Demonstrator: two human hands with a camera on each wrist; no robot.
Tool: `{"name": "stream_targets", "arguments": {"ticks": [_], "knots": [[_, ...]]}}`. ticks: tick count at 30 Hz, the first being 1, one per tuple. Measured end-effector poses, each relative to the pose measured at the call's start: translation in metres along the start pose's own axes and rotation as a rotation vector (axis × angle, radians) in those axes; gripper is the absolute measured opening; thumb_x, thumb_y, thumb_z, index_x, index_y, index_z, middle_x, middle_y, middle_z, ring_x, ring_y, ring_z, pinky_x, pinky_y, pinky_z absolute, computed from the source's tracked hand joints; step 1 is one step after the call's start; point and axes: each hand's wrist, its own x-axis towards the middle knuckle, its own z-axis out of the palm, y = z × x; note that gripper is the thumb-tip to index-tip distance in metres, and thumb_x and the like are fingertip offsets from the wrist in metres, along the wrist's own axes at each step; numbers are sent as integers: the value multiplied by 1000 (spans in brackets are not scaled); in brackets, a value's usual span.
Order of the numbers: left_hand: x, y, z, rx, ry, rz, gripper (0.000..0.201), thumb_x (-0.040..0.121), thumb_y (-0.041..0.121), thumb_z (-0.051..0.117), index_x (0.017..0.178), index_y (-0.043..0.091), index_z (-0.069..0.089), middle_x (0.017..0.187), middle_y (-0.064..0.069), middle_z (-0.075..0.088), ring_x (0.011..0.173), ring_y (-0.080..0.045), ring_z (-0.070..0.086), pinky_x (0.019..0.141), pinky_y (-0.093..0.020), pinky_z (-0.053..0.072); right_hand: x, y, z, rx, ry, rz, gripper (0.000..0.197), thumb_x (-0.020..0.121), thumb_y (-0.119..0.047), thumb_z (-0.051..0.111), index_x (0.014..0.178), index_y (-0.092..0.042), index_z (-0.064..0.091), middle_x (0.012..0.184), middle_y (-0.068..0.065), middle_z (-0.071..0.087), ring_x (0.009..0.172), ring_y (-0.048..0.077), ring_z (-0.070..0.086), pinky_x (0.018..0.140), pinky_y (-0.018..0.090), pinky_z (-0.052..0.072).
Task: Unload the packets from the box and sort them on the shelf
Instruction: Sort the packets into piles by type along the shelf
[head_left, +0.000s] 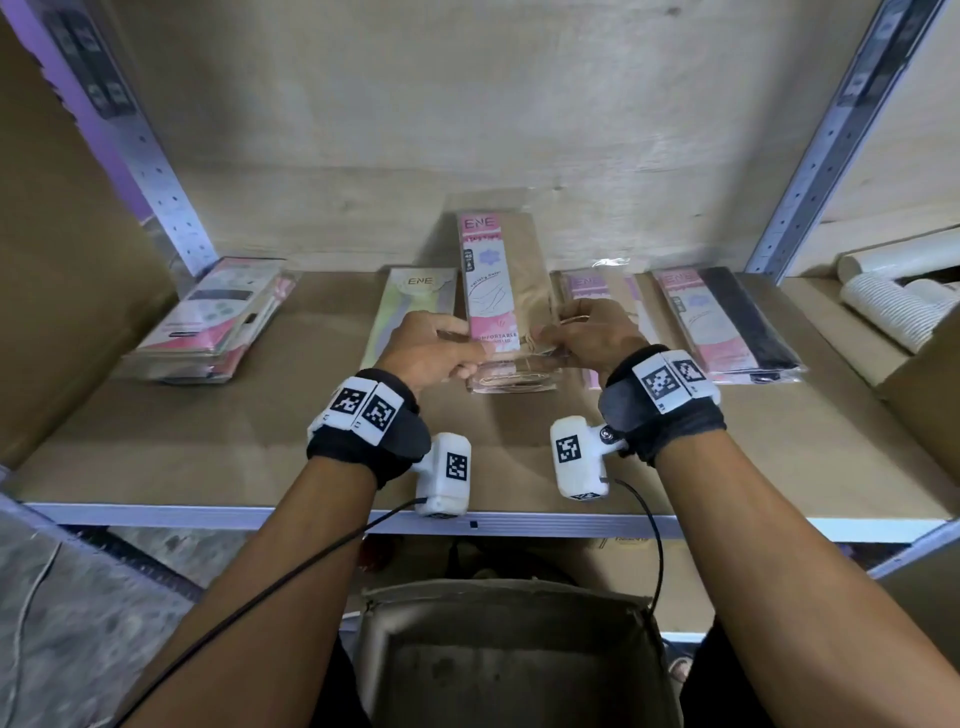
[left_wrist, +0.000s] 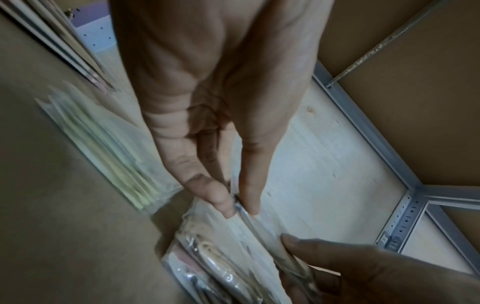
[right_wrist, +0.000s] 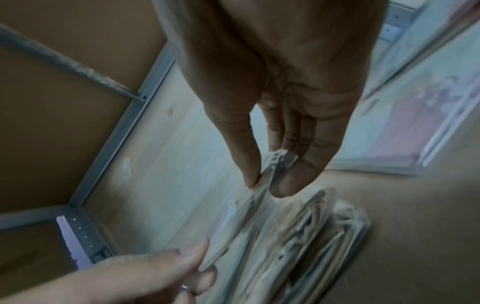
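A clear packet with a pink ENE card and beige cloth (head_left: 501, 291) is held tilted up over the middle of the shelf board (head_left: 218, 447), above a small stack of like packets (head_left: 514, 382). My left hand (head_left: 436, 348) pinches its lower left edge, thumb against fingers; the same pinch shows on the packet's edge (left_wrist: 240, 207) in the left wrist view. My right hand (head_left: 587, 332) pinches its right edge (right_wrist: 275, 166). The open cardboard box (head_left: 511, 654) sits below the shelf, between my forearms.
Other packets lie on the shelf: a pile at the left (head_left: 218, 322), a green one (head_left: 410, 312), pink ones (head_left: 597, 291) behind my right hand, and a pink-and-black pile (head_left: 727, 322). White rolls (head_left: 893, 296) lie in the bay to the right. Metal uprights (head_left: 810, 171) frame the bay.
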Motion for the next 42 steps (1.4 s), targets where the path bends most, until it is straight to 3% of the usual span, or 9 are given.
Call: {"name": "stream_targets", "arguments": {"ticks": [2,6,12,18,25,35,38,40,42], "knots": [[3,1,1,33,31,-16,29,77,12,84,104,8,74,89,-22,76,68,-23,60,76,-33,53,4,1,0,-122,40,-12,26,76,8,75,84,-9,56,87,12,66,78,37,73,79,49,60],[7,1,5,157,84,-43,34,70,15,89,101,7,75,77,-9,77,61,-14,68,72,-26,60,7,7,1,-334,121,-24,29,69,-9,84,87,-12,62,97,11,70,92,30,72,85,43,59],[9,3,10,233,99,-90,28,65,20,93,80,18,70,77,-9,77,73,-18,77,81,-35,62,4,9,0,-432,135,-10,34,65,-13,86,93,-2,69,99,15,72,93,28,71,84,43,59],[7,5,10,296,142,-105,44,65,15,92,104,6,74,83,-8,77,69,-20,76,83,-34,62,0,7,1,-424,127,-3,61,64,-18,90,116,-10,59,115,12,63,101,29,67,88,42,58],[5,6,12,326,123,-114,47,69,13,90,111,5,71,97,-14,76,74,-26,76,84,-36,61,-4,5,1,-499,139,-39,46,66,-20,89,103,-11,63,104,7,65,97,24,67,86,39,59],[5,5,11,339,132,-100,46,68,17,90,110,6,72,88,-13,77,72,-23,76,83,-35,62,-1,6,-1,-558,130,-68,33,67,-22,88,83,-17,59,98,4,66,92,21,66,81,35,59],[4,6,3,322,190,-69,56,68,28,90,115,7,70,94,-11,76,76,-23,76,85,-36,61,0,3,-3,-626,173,-120,43,71,-31,84,106,-16,62,101,-2,58,93,15,57,76,23,45],[4,7,-11,311,262,-15,59,69,40,87,118,11,70,105,-7,74,87,-27,75,90,-39,59,0,-3,-2,-683,230,-208,51,76,-36,80,118,-16,60,107,-1,57,99,16,55,84,24,42],[1,9,-28,283,339,33,55,72,44,84,116,14,71,106,-6,73,94,-30,73,92,-42,57,-4,-9,4,-665,275,-301,44,79,-35,77,116,-18,62,113,2,60,103,18,58,87,26,44]]}}
